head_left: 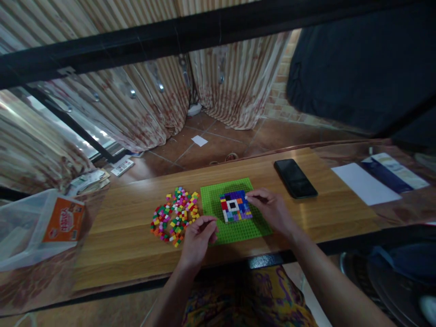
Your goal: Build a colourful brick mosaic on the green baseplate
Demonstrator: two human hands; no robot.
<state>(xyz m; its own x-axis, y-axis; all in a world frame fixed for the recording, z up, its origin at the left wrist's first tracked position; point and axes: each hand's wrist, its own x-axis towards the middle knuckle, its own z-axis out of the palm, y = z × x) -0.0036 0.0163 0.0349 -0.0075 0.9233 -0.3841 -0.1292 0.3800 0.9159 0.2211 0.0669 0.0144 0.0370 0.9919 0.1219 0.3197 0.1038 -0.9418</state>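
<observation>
A green studded baseplate (235,235) lies on the wooden board, bearing a flat square mosaic of small bricks (245,208) in blue, purple, red, yellow and white around a black centre. At the mosaic's upper right edge, my right hand (272,209) pinches what looks like a small white brick (247,195). My left hand (200,234) hovers over the plate's lower left edge, its thumb and fingers curled together; whatever they may hold is hidden. Just left of it spreads a pile of loose coloured bricks (175,215).
A black phone (295,178) rests on the board to the right of the plate. Farther right are white paper (366,184) and a blue-and-white packet (395,172). At the far left stands a clear plastic tub (27,227) with an orange label. A dark bar (153,41) crosses beyond the board.
</observation>
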